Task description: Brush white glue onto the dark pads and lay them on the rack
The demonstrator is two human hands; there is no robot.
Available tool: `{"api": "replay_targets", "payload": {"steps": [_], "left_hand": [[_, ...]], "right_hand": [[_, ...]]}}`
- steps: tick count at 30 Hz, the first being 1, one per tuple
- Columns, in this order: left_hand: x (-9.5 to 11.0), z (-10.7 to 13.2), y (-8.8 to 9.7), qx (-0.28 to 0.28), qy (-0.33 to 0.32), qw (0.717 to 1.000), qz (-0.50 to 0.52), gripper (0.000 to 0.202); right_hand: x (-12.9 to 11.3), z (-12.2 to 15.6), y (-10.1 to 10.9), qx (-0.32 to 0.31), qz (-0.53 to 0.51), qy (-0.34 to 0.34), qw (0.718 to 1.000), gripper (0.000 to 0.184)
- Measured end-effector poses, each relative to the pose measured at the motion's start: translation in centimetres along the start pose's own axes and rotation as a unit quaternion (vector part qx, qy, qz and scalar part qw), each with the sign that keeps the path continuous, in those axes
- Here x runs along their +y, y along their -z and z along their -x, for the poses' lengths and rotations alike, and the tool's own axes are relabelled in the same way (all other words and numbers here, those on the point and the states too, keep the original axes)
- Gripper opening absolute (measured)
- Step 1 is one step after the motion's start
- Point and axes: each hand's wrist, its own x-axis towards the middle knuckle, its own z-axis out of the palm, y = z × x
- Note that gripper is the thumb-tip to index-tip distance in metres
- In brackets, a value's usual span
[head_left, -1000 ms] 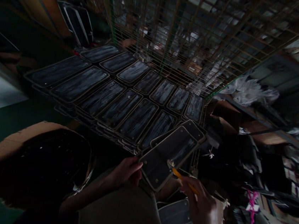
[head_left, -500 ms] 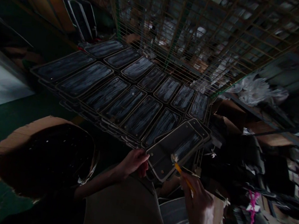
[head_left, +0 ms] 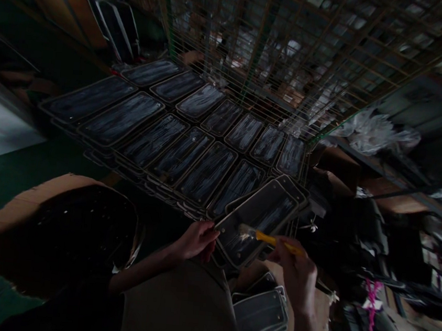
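Observation:
My left hand (head_left: 197,240) pinches the near left corner of a dark rectangular panel (head_left: 234,222) with rounded corners, a pale edge and small round studs. That panel lies tilted over the right end of the rows of similar panels. In my right hand (head_left: 295,268) is a paintbrush (head_left: 268,238) with a yellow handle, its pale bristles touching the panel's lower part. Whitish streaks mark the panel's surface. Rows of streaked panels (head_left: 208,170) lie side by side in stacked layers just beyond.
More dark panels (head_left: 258,312) sit in a cardboard box (head_left: 318,312) below my right hand. A round container (head_left: 22,213) with a cardboard rim and dark inside stands at the left. Behind the rows rises a wire mesh fence (head_left: 256,58). Plastic bags (head_left: 374,134) lie at the right.
The brush has swept left and slightly up across the panel, its handle now nearly level. My right hand has turned and lifted, exposing more panels in the box. My left hand keeps its hold.

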Motion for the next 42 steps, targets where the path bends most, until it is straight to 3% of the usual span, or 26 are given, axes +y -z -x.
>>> {"api": "replay_targets", "payload": {"steps": [5, 11, 14, 18, 22, 25, 29, 33, 38, 42], "left_hand": [[-0.1, -0.4, 0.2, 0.008, 0.008, 1.000, -0.014, 0.041], [-0.5, -0.6, 0.1, 0.008, 0.008, 1.000, -0.006, 0.039], [-0.5, -0.6, 0.1, 0.009, 0.009, 1.000, -0.005, 0.042], [-0.4, -0.6, 0.2, -0.001, 0.016, 1.000, 0.015, 0.045], [-0.3, -0.6, 0.3, -0.009, 0.015, 1.000, 0.014, 0.044], [-0.4, -0.6, 0.4, -0.022, 0.021, 0.999, 0.023, 0.043], [-0.4, -0.4, 0.5, -0.039, 0.019, 0.999, 0.026, 0.042], [-0.1, -0.3, 0.5, -0.018, 0.011, 1.000, -0.022, 0.038], [0.0, -0.4, 0.6, 0.005, -0.006, 0.998, -0.069, 0.032], [-0.6, -0.5, 0.7, 0.013, -0.005, 0.998, -0.067, 0.033]], "right_hand": [[3.1, -5.7, 0.8, 0.130, 0.020, 0.045, 0.990, 0.032], [3.3, -8.6, 0.7, 0.192, 0.201, 0.166, 0.946, 0.031], [2.7, -7.3, -0.4, 0.139, 0.254, 0.193, 0.937, 0.030], [0.8, -2.6, -1.6, 0.021, 0.204, 0.186, 0.961, 0.024], [-1.7, 2.1, -1.7, -0.074, 0.095, 0.123, 0.985, 0.020], [-3.1, 3.4, -1.4, -0.081, 0.033, 0.050, 0.995, 0.019], [-2.9, 2.2, -2.0, -0.051, -0.029, -0.015, 0.998, 0.023], [-0.2, -1.0, -3.3, -0.008, -0.112, -0.061, 0.992, 0.031], [2.8, -6.5, -3.0, 0.148, -0.089, -0.022, 0.985, 0.036], [2.5, -8.4, -2.0, 0.236, -0.073, 0.004, 0.969, 0.037]]}}
